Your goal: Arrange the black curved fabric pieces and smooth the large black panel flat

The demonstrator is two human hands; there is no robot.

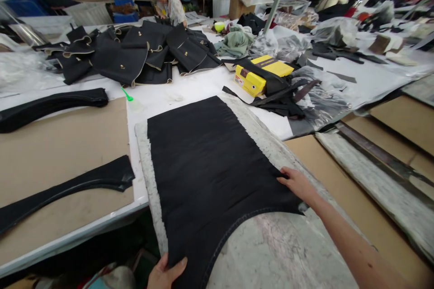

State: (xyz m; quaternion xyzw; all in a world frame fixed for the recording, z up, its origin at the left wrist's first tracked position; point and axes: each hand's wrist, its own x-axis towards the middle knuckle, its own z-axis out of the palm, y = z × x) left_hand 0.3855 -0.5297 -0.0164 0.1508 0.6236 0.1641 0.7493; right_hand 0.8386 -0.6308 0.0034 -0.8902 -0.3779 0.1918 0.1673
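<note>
Currently: black panel (210, 167) | pinched at edges between both hands' fingers (290, 179)

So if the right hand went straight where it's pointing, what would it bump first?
Probably the black panel that the right hand touches: its fingers point across it, though their height is unclear.

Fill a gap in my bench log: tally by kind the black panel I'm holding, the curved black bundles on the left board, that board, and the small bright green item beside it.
Black panel: 1
Curved black bundles: 2, layers uncountable
Left board: 1
Green item: 1
Total: 5
</note>
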